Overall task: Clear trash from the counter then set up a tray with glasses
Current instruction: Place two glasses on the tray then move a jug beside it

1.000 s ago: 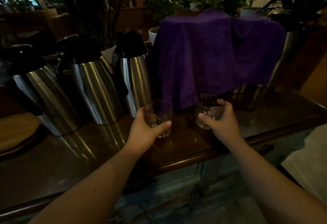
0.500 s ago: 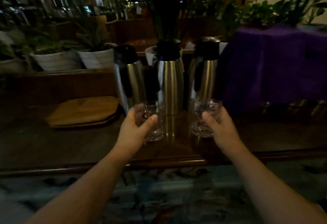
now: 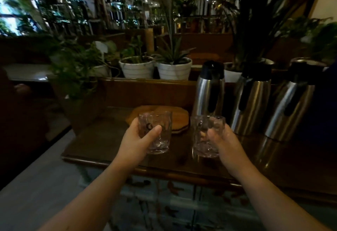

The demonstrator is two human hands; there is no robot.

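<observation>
I hold one clear tumbler in each hand, both upright above the dark wooden counter [image 3: 102, 143]. My left hand [image 3: 135, 140] grips the left glass [image 3: 161, 130] from its left side, thumb across the front. My right hand [image 3: 225, 144] grips the right glass [image 3: 204, 135] from its right side. Just behind the left glass lies a stack of round wooden trays [image 3: 179, 119] on the counter. The left glass hides part of the trays' front edge.
Three steel thermos jugs [image 3: 208, 92] [image 3: 252, 101] [image 3: 290, 103] stand in a row at the right back of the counter. White plant pots [image 3: 137, 69] [image 3: 174, 70] sit on the ledge behind. The counter's left end [image 3: 67, 155] drops to a grey floor.
My view has swung left along the counter. The purple cloth has left the frame, the jugs shifted right, and the wooden trays now lie directly behind the two glasses I carry.
</observation>
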